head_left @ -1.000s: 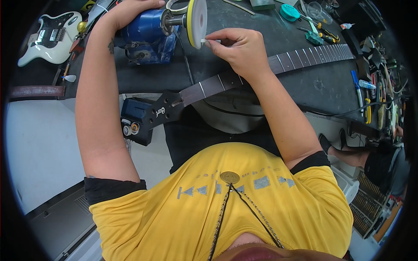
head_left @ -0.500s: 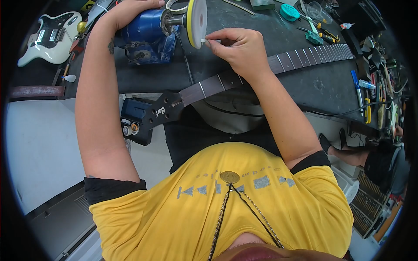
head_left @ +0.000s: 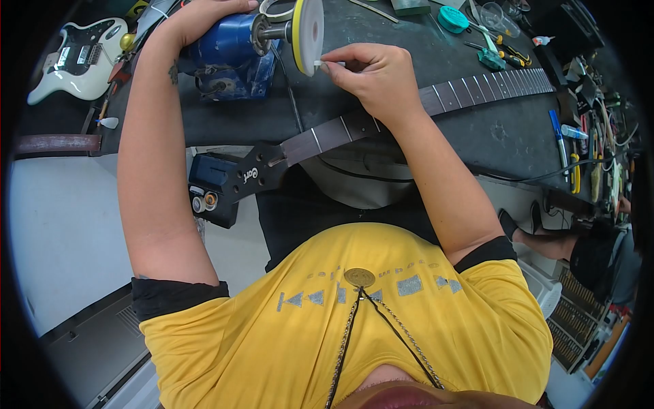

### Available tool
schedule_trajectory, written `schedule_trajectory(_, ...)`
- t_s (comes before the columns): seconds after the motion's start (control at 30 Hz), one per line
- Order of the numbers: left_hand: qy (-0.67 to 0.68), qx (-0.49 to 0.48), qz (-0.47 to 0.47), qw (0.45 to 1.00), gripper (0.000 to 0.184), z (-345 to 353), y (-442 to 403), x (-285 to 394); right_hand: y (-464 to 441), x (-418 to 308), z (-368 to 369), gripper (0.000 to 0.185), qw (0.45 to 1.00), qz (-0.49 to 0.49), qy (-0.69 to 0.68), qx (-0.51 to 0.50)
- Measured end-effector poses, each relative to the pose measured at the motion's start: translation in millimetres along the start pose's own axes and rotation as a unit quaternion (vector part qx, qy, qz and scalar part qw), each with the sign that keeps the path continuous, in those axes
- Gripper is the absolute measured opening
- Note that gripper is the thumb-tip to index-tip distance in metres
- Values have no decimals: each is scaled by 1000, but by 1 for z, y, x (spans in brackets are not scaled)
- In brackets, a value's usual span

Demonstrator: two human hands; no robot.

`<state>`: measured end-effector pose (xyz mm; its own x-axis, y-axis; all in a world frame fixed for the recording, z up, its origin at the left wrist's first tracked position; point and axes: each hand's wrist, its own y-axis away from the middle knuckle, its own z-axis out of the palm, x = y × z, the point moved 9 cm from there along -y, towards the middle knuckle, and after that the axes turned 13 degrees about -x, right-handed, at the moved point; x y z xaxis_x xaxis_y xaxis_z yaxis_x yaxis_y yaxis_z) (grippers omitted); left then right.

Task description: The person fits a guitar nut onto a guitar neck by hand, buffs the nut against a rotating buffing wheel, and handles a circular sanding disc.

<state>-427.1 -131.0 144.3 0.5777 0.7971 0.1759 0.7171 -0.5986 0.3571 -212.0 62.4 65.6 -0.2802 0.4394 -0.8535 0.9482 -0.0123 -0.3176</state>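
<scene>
A blue bench motor (head_left: 228,42) carries a white disc (head_left: 312,34) with a yellow rim on its shaft. My left hand (head_left: 208,15) lies over the top of the motor housing, its fingers partly cut off by the frame's top edge. Thumb and forefinger of my right hand (head_left: 361,71) pinch a small white piece (head_left: 318,64) against the disc's face. Beneath my right wrist, a guitar neck (head_left: 330,135) with a black headstock (head_left: 257,174) lies across the bench edge, the headstock jutting out past it.
A white guitar body (head_left: 80,60) is at the upper left. Pliers and a green tool (head_left: 492,58) lie at the upper right, near a blue pen (head_left: 558,129) and a yellow-handled tool (head_left: 575,174). Below the headstock is a black case (head_left: 211,174). Another person's leg (head_left: 545,245) shows at right.
</scene>
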Motion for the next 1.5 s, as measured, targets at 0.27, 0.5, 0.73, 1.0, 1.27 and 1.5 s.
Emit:
schedule_trajectory(0.27,11,-4,-12,1000,63,0,1,0,0,1,0,17,1000,2,-4,2)
schedule_trajectory(0.5,8,-2,-14,1000,63,-1,9,9,0,2,0,16,1000,4,-7,0)
schedule_trajectory(0.73,8,-5,-33,999,63,1,3,0,0,1,1,16,1000,0,-6,1)
schedule_trajectory(1.0,24,-3,-26,999,65,0,2,0,0,-1,0,15,1000,-5,-3,2)
schedule_trajectory(1.27,39,-4,-30,999,65,0,4,2,0,1,1,16,1000,-4,-3,2)
schedule_trajectory(1.5,51,-3,-24,998,67,-4,23,23,0,-1,0,16,1000,-8,0,3)
